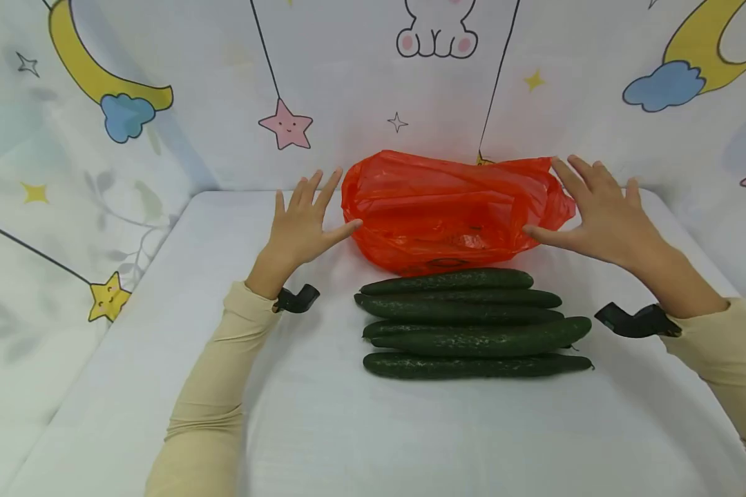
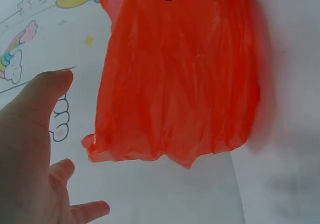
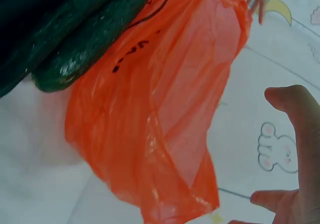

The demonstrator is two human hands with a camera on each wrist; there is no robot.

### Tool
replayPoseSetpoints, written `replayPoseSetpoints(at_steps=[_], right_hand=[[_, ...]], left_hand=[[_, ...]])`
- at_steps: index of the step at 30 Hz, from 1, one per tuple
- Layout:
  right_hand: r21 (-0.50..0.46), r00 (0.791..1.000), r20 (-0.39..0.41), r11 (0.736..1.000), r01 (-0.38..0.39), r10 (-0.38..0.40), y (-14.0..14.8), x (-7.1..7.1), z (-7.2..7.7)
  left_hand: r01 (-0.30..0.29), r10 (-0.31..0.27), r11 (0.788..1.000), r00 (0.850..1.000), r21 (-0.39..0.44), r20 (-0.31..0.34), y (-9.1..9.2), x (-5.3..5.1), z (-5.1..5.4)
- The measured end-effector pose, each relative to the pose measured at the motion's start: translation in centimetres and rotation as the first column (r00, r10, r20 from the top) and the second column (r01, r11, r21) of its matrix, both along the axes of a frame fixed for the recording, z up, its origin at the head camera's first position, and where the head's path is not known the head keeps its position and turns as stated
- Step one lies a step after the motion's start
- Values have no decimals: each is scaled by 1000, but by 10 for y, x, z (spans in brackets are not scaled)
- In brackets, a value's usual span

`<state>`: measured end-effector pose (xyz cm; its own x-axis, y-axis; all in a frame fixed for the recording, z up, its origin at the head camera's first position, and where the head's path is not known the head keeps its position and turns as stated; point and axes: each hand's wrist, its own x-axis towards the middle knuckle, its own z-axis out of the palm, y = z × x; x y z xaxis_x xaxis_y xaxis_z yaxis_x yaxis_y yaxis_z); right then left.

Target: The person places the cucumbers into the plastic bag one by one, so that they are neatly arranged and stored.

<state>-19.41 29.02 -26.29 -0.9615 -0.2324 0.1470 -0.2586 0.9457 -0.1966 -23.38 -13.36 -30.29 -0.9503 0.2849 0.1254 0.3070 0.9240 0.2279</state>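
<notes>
A red plastic bag [image 1: 423, 176] lies with its mouth spread at the back of the white table. Just in front of it, several dark green cucumbers [image 1: 485, 341] are laid side by side, roughly parallel. To the bag's left is my left hand [image 1: 298, 231], fingers straight and spread, thumb toward the bag's edge. On the other side, my right hand [image 1: 606, 217] also has its fingers spread, its thumb overlapping the bag in the head view. Both wrist views show a gap between the hand and the red bag [image 2: 175, 79], and neither hand holds anything. The bag's inside is mostly hidden.
A white cloth backdrop [image 1: 348, 83] printed with moons, stars and a cartoon animal rises behind the table [image 1: 348, 435]. Black wrist straps [image 1: 637, 322] stick out from both wrists, near the cucumbers' ends on the right side.
</notes>
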Motion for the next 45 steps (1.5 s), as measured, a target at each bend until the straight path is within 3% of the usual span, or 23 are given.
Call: replayPoseSetpoints(at_steps=[12, 18, 27, 30, 35, 41, 45], right_hand=[[-17, 996, -15, 996, -83, 83, -25, 29, 8], [-28, 990, -34, 990, -141, 140, -34, 42, 3], [-66, 977, -24, 975, -212, 211, -45, 58, -9], [-117, 959, -87, 953, -279, 270, -47, 61, -16], [-169, 896, -203, 887, -430, 396, -49, 64, -28], [-184, 852, -187, 835, -519, 489, -53, 71, -39], [-265, 829, -170, 786, -559, 533, -52, 77, -46]], left_hand=[[91, -90, 996, 995, 1, -38, 10, -4, -15], [131, -131, 991, 989, 3, -63, 13, -5, -21], [175, -165, 972, 983, 154, -76, 16, -7, -28], [165, -153, 964, 986, 207, -72, 16, -9, -31], [147, -130, 945, 988, 294, -78, 17, -13, -34], [124, -117, 924, 992, 362, -43, 17, -14, -38], [129, -128, 922, 991, 365, -26, 17, -14, -39]])
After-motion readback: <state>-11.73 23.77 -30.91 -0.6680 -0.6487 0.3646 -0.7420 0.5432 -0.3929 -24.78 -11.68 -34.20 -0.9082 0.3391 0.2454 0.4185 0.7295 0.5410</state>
